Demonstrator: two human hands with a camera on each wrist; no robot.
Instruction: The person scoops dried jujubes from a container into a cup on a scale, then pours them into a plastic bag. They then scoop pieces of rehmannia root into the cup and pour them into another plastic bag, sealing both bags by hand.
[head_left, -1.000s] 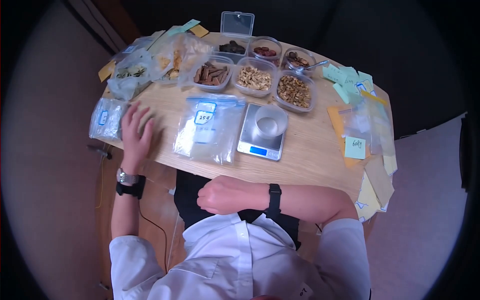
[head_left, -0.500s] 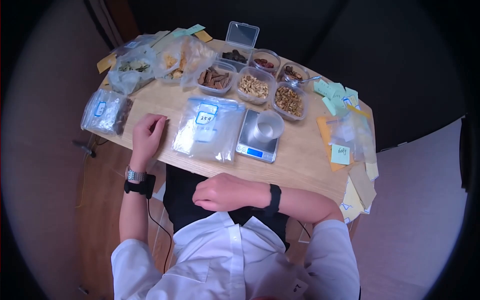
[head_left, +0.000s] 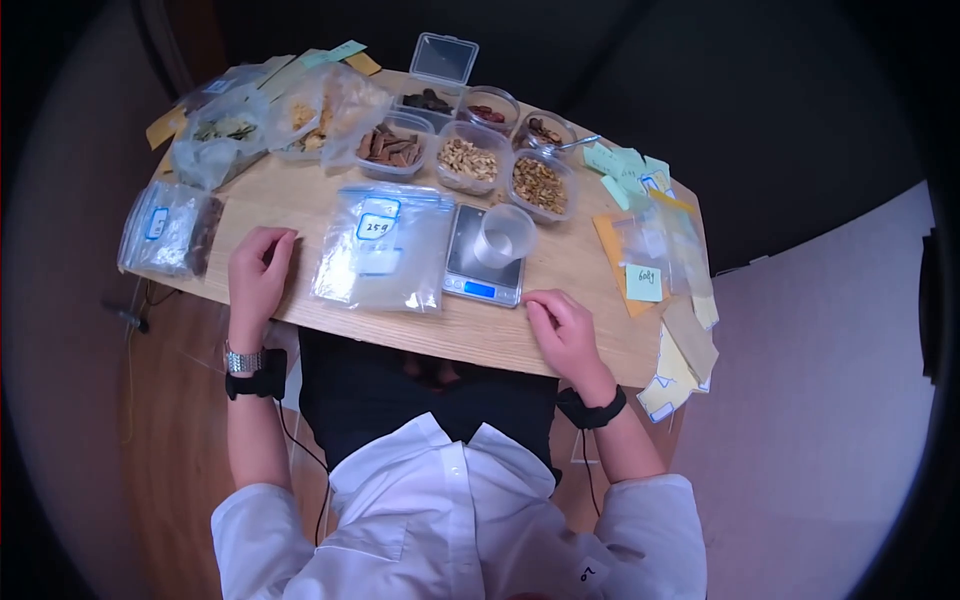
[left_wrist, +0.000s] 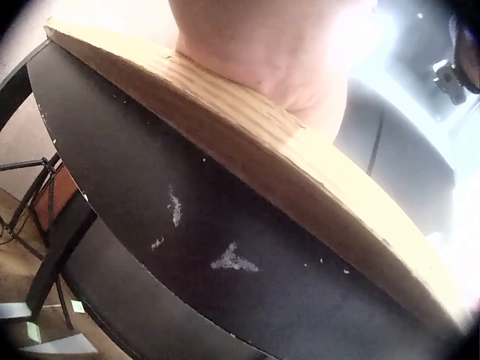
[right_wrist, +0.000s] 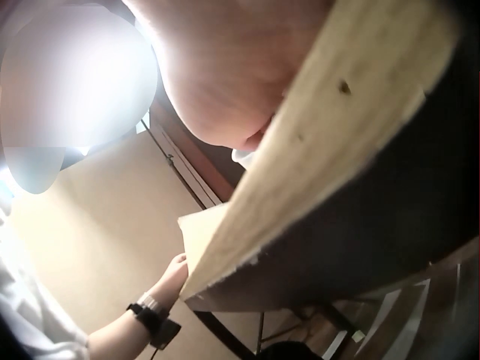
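Note:
My left hand (head_left: 257, 272) rests on the table near its front edge, loosely curled and holding nothing. It lies between a packed clear bag (head_left: 172, 235) on the left and a flat zip bag (head_left: 380, 250) labelled 25g. Just off the front right corner of a digital scale (head_left: 462, 262), my right hand (head_left: 563, 330) rests on the table, its fingers loosely bent around nothing. A small translucent cup (head_left: 503, 238) stands on the scale. The wrist views show only the heel of the left hand (left_wrist: 262, 60) and of the right hand (right_wrist: 225, 82) at the table edge; the fingers are hidden there.
Behind the scale stand tubs of brown bark strips (head_left: 390, 148), pale pieces (head_left: 467, 162) and brown chopped pieces (head_left: 540, 187), with more containers further back. Bags of dried material (head_left: 222, 135) fill the back left. Papers, envelopes and a green 608g note (head_left: 643, 283) lie right.
My left hand has drawn back from the packed bag and come to rest at the front edge. My right hand has moved from my lap up onto the table beside the scale.

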